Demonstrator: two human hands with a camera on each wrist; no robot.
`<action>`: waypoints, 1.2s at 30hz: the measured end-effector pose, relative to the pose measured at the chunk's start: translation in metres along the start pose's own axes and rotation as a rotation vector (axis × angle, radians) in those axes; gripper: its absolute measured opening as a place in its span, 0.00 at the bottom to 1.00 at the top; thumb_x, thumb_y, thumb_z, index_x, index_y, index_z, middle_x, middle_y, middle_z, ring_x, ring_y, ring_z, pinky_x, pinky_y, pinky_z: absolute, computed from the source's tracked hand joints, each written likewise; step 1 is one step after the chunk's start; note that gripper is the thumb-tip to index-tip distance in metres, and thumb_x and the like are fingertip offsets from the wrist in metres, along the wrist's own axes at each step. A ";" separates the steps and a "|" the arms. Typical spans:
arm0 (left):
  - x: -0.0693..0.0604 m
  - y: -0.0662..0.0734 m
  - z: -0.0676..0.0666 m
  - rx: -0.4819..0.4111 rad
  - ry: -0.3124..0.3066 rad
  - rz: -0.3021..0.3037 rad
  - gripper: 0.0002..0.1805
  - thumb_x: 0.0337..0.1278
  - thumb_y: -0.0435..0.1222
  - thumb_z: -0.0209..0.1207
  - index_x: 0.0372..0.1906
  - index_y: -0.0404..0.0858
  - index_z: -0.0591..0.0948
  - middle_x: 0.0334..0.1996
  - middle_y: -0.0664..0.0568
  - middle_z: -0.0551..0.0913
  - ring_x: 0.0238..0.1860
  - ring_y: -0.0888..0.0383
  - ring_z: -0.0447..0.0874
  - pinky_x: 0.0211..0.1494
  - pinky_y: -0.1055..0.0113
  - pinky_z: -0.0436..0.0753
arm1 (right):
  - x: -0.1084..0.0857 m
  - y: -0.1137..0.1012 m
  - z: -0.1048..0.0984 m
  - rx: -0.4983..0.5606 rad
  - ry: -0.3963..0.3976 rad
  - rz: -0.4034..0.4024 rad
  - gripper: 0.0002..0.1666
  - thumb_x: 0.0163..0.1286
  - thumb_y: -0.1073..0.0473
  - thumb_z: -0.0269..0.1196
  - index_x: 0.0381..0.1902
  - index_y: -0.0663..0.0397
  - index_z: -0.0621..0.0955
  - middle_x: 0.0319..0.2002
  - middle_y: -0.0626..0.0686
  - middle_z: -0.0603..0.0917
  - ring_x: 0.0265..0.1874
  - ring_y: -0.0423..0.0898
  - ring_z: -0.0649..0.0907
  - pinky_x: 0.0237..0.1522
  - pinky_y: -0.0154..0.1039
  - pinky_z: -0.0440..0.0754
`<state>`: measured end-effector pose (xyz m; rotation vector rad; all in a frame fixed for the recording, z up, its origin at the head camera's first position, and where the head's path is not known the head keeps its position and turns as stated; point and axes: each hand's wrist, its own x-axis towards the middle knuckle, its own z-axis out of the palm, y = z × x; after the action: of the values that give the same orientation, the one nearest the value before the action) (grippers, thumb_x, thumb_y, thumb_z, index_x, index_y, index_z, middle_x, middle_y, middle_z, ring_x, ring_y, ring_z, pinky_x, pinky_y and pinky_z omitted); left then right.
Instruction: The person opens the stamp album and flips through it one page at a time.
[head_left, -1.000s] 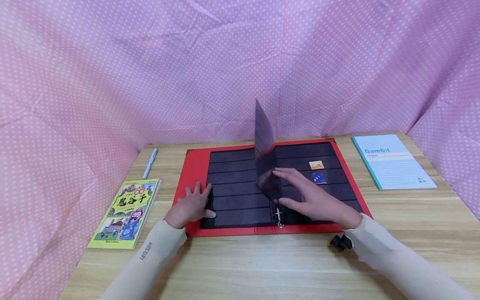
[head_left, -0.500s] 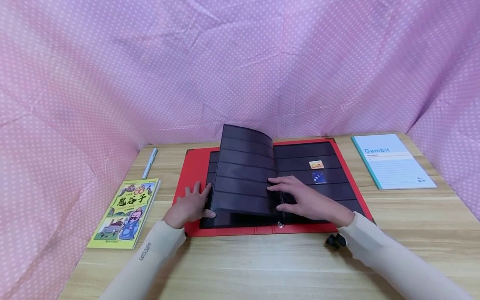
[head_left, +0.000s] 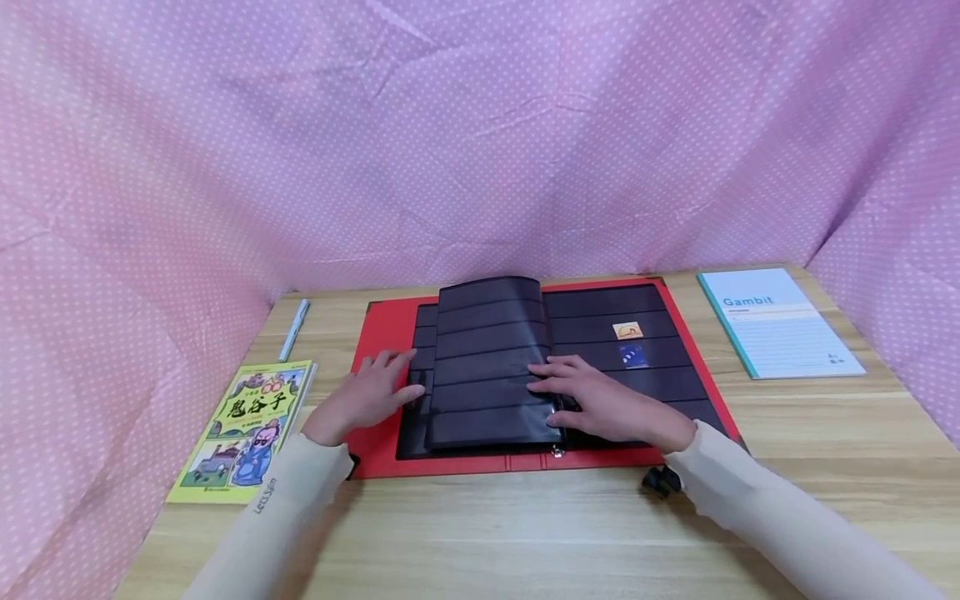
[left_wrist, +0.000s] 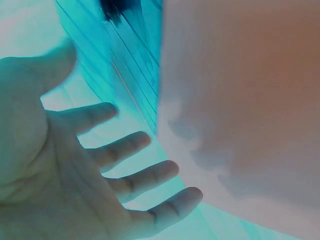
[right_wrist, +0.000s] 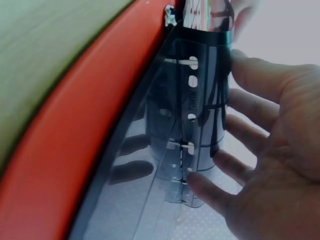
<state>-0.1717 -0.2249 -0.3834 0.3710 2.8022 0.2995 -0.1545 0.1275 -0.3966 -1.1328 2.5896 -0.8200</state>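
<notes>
Your left hand (head_left: pixel 365 398) and right hand (head_left: pixel 602 404), fingers spread, grip nothing, the black page (head_left: pixel 486 360) turned leftward but not yet flat

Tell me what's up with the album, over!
Left hand over left side of red album. Right hand touching black page. Page leftward, bowed. Nothing visibly blocking.

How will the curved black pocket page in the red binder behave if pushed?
The black pocket page looks flexible and may spring back, since it bows near the metal rings. Its glossy sheen suggests a slippery surface. The rings through its punched holes should likely limit sliding.
</notes>
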 end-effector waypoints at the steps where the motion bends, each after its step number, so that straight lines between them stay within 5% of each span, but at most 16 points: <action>1: 0.001 0.004 0.000 -0.009 -0.006 0.005 0.42 0.59 0.56 0.56 0.74 0.45 0.56 0.67 0.38 0.57 0.63 0.35 0.56 0.57 0.31 0.62 | 0.000 -0.001 0.000 -0.004 -0.004 0.007 0.29 0.66 0.52 0.64 0.64 0.49 0.73 0.70 0.48 0.62 0.70 0.52 0.55 0.63 0.52 0.63; 8: 0.011 0.030 0.014 0.092 -0.117 -0.024 0.51 0.51 0.60 0.60 0.75 0.48 0.51 0.71 0.36 0.50 0.65 0.31 0.51 0.56 0.29 0.61 | 0.000 -0.004 -0.002 -0.011 -0.026 0.031 0.29 0.66 0.52 0.64 0.64 0.49 0.73 0.71 0.48 0.61 0.70 0.51 0.54 0.64 0.53 0.62; 13: 0.015 0.036 0.023 0.156 -0.133 -0.052 0.52 0.48 0.58 0.63 0.75 0.47 0.52 0.70 0.34 0.50 0.66 0.30 0.49 0.55 0.30 0.63 | -0.002 0.006 -0.007 0.049 -0.028 0.083 0.37 0.64 0.51 0.65 0.69 0.47 0.66 0.72 0.47 0.57 0.68 0.49 0.60 0.62 0.51 0.66; 19: 0.016 0.039 0.024 0.149 -0.150 -0.071 0.52 0.49 0.57 0.64 0.75 0.46 0.51 0.71 0.34 0.48 0.67 0.28 0.45 0.56 0.29 0.61 | -0.006 0.024 -0.007 0.129 -0.048 0.244 0.52 0.61 0.40 0.64 0.75 0.46 0.53 0.73 0.52 0.52 0.67 0.52 0.63 0.61 0.53 0.67; 36: 0.013 0.033 0.025 0.126 -0.126 -0.078 0.51 0.49 0.53 0.65 0.74 0.43 0.53 0.72 0.37 0.48 0.67 0.31 0.46 0.59 0.29 0.55 | -0.005 0.028 -0.002 0.116 -0.047 0.260 0.55 0.58 0.32 0.62 0.75 0.38 0.50 0.73 0.49 0.49 0.64 0.52 0.66 0.58 0.53 0.70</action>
<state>-0.1685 -0.1855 -0.4027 0.2964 2.7105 0.0794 -0.1691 0.1474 -0.4108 -0.7540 2.5416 -0.8580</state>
